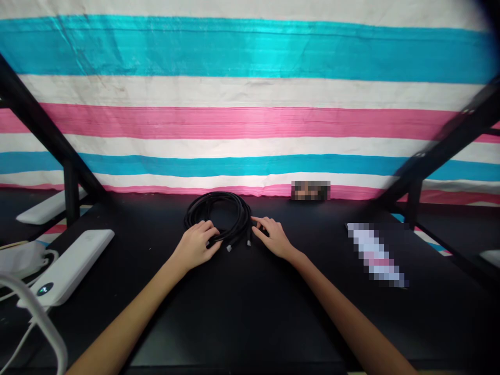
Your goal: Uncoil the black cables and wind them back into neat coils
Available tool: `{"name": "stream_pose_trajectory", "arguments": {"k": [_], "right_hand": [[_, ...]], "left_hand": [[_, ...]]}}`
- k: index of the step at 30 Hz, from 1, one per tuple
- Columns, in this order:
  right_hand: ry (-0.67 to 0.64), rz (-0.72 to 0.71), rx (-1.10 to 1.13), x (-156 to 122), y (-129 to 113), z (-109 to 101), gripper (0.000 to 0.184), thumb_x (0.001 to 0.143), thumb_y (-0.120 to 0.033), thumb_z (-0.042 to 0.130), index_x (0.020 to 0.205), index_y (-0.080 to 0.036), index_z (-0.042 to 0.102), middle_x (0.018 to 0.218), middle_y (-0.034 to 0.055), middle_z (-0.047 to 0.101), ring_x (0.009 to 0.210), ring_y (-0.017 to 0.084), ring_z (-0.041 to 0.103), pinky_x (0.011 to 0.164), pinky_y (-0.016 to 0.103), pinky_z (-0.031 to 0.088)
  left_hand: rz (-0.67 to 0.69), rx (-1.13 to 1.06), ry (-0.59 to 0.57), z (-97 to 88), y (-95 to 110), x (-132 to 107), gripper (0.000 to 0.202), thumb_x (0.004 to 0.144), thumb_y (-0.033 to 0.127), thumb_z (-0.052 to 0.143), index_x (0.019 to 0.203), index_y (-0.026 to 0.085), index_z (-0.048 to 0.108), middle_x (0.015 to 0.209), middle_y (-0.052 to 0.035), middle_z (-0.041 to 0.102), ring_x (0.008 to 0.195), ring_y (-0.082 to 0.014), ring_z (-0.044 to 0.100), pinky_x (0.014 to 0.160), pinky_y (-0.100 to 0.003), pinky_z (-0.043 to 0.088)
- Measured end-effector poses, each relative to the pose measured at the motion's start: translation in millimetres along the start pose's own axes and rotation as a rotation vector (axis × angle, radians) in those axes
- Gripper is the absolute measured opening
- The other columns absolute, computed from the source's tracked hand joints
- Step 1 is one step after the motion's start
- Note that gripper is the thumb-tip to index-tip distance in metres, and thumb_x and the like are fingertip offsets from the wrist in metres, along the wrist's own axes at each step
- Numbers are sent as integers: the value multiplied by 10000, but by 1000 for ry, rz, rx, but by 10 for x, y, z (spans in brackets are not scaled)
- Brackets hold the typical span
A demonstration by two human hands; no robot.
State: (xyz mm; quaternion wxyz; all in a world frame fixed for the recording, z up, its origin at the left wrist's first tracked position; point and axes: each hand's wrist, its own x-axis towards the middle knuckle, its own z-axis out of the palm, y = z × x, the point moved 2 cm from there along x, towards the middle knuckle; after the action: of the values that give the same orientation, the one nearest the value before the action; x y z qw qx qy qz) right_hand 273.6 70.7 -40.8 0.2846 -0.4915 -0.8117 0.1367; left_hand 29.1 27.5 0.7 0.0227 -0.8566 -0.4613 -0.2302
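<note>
A coiled black network cable (237,204) lies on the black table (234,312). Its two ends, with small pale plugs, point toward me at the front right of the coil. My left hand (199,240) is closed over the coil's front left side, fingers curled on the loops and thumb beneath them. At the right side of the coil, my right hand (271,237) has its thumb and fingers apart, the fingertips at or just beside the outer loop. Part of the coil is hidden under my left fingers.
A white power bank (78,265) with a small round display lies at left, beside white cables (47,323). Blurred-out items sit at right (377,255) and at the back edge (310,190). Black frame bars slope up on both sides before a striped sheet (250,122).
</note>
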Motion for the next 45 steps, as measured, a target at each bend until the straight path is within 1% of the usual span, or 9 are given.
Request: {"name": "stream_pose_trajectory", "arguments": {"k": [5,9,12,14,23,30,35,40,45], "right_hand": [[-3,3,-16,0,-11,0,260,947,-325,476,1180,-251,567,881,23,583,835,222,535,766,343,349],[1,4,-16,-1,-21,2,244,944,-308,485,1165,-244,567,885,21,584,840,219,534,770,343,348],[7,7,-8,-2,-34,0,234,939,-288,495,1154,-233,569,871,18,579,831,217,532,765,344,341],[11,6,-4,-2,-40,-1,232,936,-282,501,1151,-227,570,868,14,574,833,214,531,767,342,340],[-15,13,-41,3,-2,3,249,931,-302,480,1151,-240,580,877,16,572,835,208,532,750,334,348],[-26,-4,14,7,36,7,310,921,-365,416,1148,-235,582,887,32,571,831,222,525,771,374,343],[-34,1,11,11,23,10,324,915,-380,404,1137,-236,589,887,37,570,838,231,526,773,381,345],[-28,-2,3,8,-8,3,310,910,-367,416,1124,-237,599,872,36,571,804,222,525,762,375,341],[-37,10,-11,2,-3,1,292,916,-351,424,1128,-249,599,892,37,575,838,224,527,771,370,345]], "left_hand": [[-21,2,81,28,-61,-4,261,880,353,481,881,160,657,928,-93,608,831,-201,557,747,-327,442],[86,-32,4,172,-32,-21,261,891,307,480,1070,210,641,1150,-111,574,1101,-249,508,880,-385,398],[84,-63,-64,236,-10,-22,416,881,342,492,1280,221,497,1255,-123,531,1199,-257,452,952,-409,356],[48,-66,-110,248,-7,-14,465,875,381,491,1301,196,463,1242,-129,542,1168,-255,475,937,-399,368],[-106,182,-192,216,33,16,280,900,296,435,1129,212,572,1021,-76,595,972,-226,518,838,-341,403],[-405,349,-145,141,-168,-49,265,883,270,440,1086,163,573,998,-116,595,969,-268,518,789,-368,404],[-583,440,-100,35,-386,-125,299,871,155,374,1086,136,581,1015,-151,580,970,-291,518,777,-386,400],[-642,444,-53,-23,-447,-155,405,767,62,422,1142,100,569,1037,-164,577,1000,-313,509,824,-412,378],[-650,398,27,-48,-456,-105,467,762,197,487,1221,122,524,1065,-131,575,1028,-303,500,857,-412,371]]}}
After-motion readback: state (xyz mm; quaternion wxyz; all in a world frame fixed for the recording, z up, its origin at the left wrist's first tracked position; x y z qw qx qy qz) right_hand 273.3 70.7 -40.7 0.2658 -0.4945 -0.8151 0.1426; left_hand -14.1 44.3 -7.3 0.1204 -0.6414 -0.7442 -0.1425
